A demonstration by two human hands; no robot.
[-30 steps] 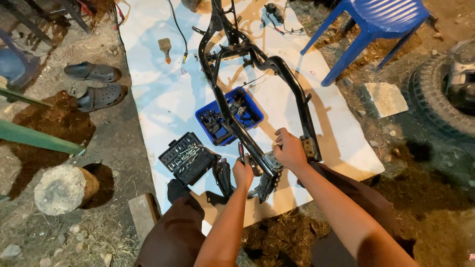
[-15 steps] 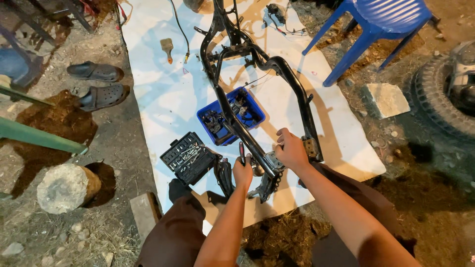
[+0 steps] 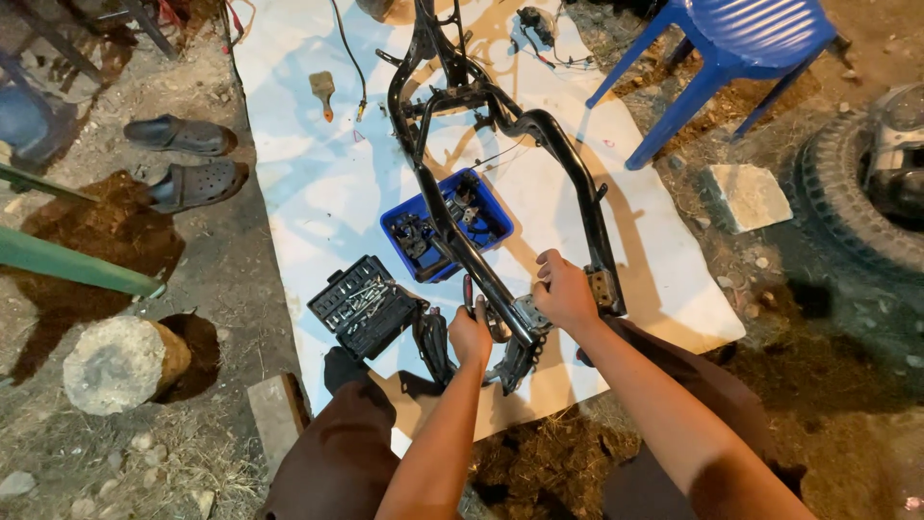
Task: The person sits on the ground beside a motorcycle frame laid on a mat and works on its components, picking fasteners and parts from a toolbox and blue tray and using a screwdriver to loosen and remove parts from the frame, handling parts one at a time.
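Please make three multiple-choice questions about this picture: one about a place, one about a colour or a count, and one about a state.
1. Where does the open socket set case lie?
A. on the blue stool
B. on the white sheet, beside the left hand
C. inside the tyre

2. What colour is the small parts tray under the black frame?
A. blue
B. red
C. yellow

3. What is the right hand doing?
A. hanging free above the ground
B. holding a shoe
C. resting on the near end of the frame

Answers:
1 B: the case sits on the white sheet, just beside the left hand.
2 A: its rim and walls are blue.
3 C: its fingers lie on the frame's near end.
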